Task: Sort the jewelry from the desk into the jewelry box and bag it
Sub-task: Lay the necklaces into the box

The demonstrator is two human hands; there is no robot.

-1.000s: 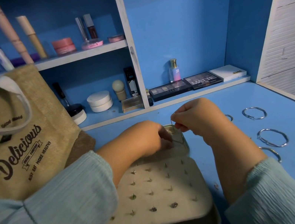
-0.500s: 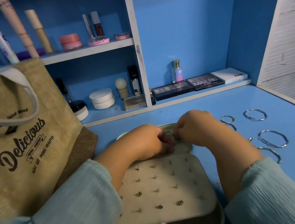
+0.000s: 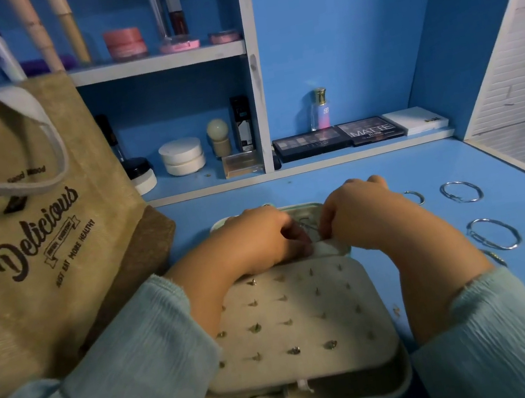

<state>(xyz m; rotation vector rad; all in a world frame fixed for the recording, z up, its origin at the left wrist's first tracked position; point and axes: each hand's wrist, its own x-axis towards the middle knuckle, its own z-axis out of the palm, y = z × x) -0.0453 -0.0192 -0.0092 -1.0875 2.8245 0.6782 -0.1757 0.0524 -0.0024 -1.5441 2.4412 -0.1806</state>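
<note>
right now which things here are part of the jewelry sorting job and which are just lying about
Part of the job:
jewelry box
stud earrings on its pad
hoop earrings on the desk
jute bag
left hand, right hand

Lying about:
eyeshadow palettes
perfume bottle
powder compacts
pink jar

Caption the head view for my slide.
Both hands work a thin wire earring at the open cream jewelry box; silver hoops wait on the blue desk.
</note>
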